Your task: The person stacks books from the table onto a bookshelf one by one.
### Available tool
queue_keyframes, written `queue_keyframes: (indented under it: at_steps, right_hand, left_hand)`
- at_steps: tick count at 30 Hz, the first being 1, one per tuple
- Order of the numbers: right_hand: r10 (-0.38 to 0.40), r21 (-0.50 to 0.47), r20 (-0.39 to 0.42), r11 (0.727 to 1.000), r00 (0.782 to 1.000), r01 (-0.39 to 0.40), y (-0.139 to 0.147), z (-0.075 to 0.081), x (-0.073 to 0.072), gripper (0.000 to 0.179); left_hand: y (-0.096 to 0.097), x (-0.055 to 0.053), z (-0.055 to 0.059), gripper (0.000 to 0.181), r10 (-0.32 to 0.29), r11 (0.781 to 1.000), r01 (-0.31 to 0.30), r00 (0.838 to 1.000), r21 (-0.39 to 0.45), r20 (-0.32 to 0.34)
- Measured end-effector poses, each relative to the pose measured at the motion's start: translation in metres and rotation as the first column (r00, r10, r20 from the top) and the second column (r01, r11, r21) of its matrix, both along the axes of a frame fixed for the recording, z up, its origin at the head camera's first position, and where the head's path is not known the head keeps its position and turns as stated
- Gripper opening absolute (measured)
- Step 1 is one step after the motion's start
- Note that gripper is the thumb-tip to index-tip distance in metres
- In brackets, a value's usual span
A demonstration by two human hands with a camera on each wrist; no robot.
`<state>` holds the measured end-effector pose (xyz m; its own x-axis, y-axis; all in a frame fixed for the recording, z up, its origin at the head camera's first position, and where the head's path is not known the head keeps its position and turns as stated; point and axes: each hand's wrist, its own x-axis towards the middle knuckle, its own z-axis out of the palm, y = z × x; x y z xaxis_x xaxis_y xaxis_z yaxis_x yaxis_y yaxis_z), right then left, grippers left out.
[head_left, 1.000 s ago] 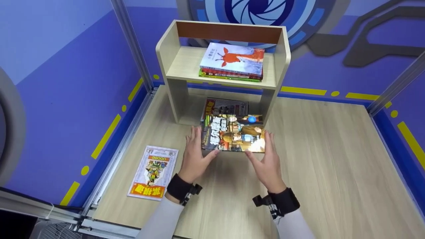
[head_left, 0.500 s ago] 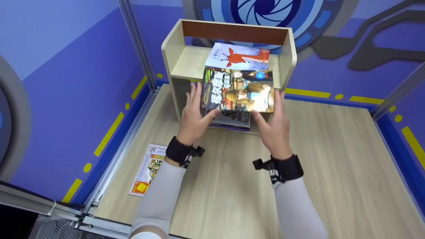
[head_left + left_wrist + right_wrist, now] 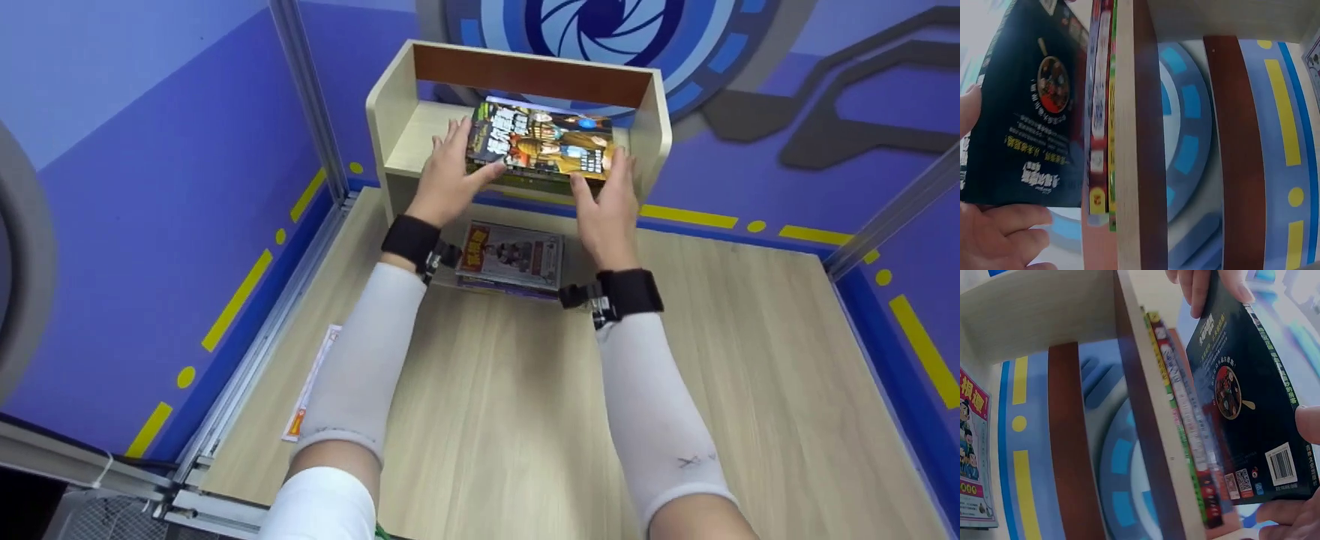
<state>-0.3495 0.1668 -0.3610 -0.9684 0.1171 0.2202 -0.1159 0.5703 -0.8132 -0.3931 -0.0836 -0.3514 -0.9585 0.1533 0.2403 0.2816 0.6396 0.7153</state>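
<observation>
A dark comic book (image 3: pixel 544 142) with a colourful cover is held level between both hands over the upper shelf of a small wooden bookshelf (image 3: pixel 381 127). My left hand (image 3: pixel 448 178) grips its left end, thumb at the front edge. At the opposite end, my right hand (image 3: pixel 609 206) holds it the same way. Both wrist views show its black back cover (image 3: pixel 1022 129), tilted, with a barcode (image 3: pixel 1282 464) at one corner. Beneath lies a stack of books (image 3: pixel 1182 399) with red and green spines, a narrow gap apart from the held book at one side.
More books (image 3: pixel 514 256) lie on the table under the shelf. A white-and-red book (image 3: pixel 309 397) at the table's left is partly hidden by the left sleeve. Tall side panels (image 3: pixel 654 124) bound the upper shelf, and a purple wall (image 3: pixel 172 187) stands left.
Both hands have carried the comic book up and away from the front of the lower shelf to over the upper stack, now covering most of the giraffe book.
</observation>
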Motion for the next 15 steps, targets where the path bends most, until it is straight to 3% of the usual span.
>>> queue_keyframes:
  at_steps: [3,8,12,15]
  right_hand:
    - [-0.037,0.039,0.051,0.999,0.998,0.035,-0.005,0.002,-0.017,0.082]
    - [-0.114,0.135,0.007,0.984,0.993,0.112,-0.014,0.001,-0.026,0.082]
    - [-0.122,0.186,-0.052,0.974,0.991,0.129,-0.017,-0.007,-0.015,0.079]
    - [-0.124,0.186,-0.102,0.972,0.987,0.141,-0.017,-0.012,-0.001,0.08]
  left_hand:
    - [-0.001,-0.017,0.002,0.098,0.003,1.0,-0.002,0.999,-0.018,0.04]
    - [0.008,-0.031,-0.001,0.093,0.086,0.985,-0.082,0.996,-0.151,0.021]
    - [0.011,-0.023,-0.007,0.088,0.172,0.952,-0.178,0.984,-0.248,-0.043]
    - [0.012,-0.01,-0.009,0.089,0.183,0.951,-0.2,0.979,-0.237,-0.092]
